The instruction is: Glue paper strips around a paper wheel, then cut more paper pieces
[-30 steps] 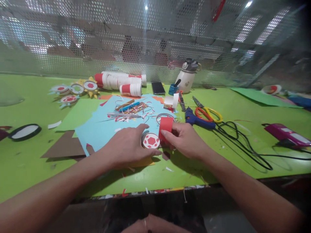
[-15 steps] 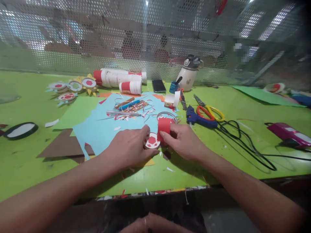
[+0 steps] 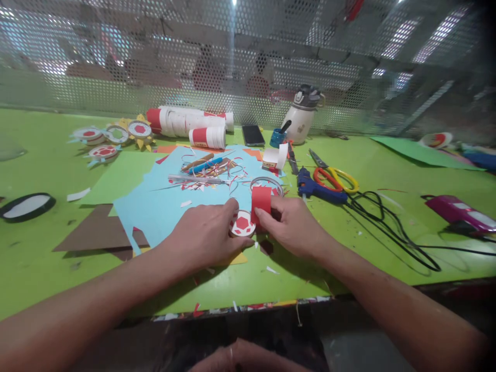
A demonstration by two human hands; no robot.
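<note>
My left hand is closed around the left side of a small round white disc with red patches, thumb below and fingers above. Between the thumb and fingers of my right hand is a curved strip of red paper, held at the disc's right edge. Whether strip and disc touch is hard to tell. Just behind the strip lies a clear ring-shaped roll, partly covered. Light blue paper spreads under and behind my left hand, with paper scraps on it.
Pens and a cutter lie among scraps. A blue glue gun, scissors and a black cord are on the right. Paper cups, a phone and a bottle stand behind. Finished discs lie at left.
The view has shifted very slightly. Both hands keep their holds on the disc and the red strip, with almost no movement.
</note>
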